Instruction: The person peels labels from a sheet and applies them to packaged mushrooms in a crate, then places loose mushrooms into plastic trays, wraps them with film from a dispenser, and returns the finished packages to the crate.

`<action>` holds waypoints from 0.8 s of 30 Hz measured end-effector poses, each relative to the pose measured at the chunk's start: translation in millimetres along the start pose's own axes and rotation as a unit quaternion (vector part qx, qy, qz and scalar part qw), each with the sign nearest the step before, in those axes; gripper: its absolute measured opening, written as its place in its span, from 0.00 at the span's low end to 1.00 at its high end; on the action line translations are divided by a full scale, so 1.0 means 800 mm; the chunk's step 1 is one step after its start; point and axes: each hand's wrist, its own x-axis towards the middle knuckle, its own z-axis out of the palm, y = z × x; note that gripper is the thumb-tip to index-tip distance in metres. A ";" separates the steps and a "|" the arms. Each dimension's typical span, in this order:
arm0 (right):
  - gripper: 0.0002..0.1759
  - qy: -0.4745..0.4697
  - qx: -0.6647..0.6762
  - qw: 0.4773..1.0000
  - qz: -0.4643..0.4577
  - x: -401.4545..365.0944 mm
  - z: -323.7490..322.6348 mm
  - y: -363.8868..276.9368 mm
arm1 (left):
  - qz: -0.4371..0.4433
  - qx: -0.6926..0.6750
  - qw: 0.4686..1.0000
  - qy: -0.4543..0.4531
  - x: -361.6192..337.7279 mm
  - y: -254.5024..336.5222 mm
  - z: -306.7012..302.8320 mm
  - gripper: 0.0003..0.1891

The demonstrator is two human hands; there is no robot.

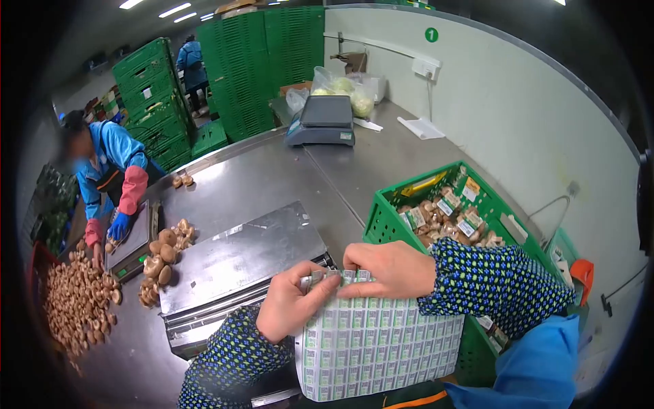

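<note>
A sheet of small printed labels (381, 347) hangs in front of me, its upper edge bent over. My left hand (294, 300) pinches that edge between thumb and fingers. Beside it, my right hand (388, 270) grips the same edge, fingers curled and thumb pressed on the labels. To the right stands a green crate (392, 221) with packs of brown mushrooms (446, 208) bearing labels; my right forearm reaches across it. Behind my left hand lies a flat metal wrapping machine (235, 259), partly hidden by my sleeve.
At the left a co-worker (112, 153) in blue leans over a scale (129, 242). Loose mushrooms (85, 300) lie in a pile there, and more mushrooms (163, 255) sit beside the machine. Another scale (325, 119) stands at the back near bagged vegetables (344, 87). Green crates (266, 68) are stacked beyond.
</note>
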 end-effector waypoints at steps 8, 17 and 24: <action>0.15 0.113 0.164 0.979 0.053 -0.012 0.021 0.028 | -0.070 -0.001 0.997 -0.021 0.022 0.013 0.010 0.12; 0.09 0.454 0.267 0.830 0.184 -0.071 -0.025 0.166 | -0.107 -0.056 0.970 0.211 0.033 -0.052 -0.043 0.06; 0.33 0.182 -0.030 0.814 0.550 -0.185 -0.005 0.527 | -0.043 -0.140 0.910 0.387 0.082 -0.080 -0.138 0.21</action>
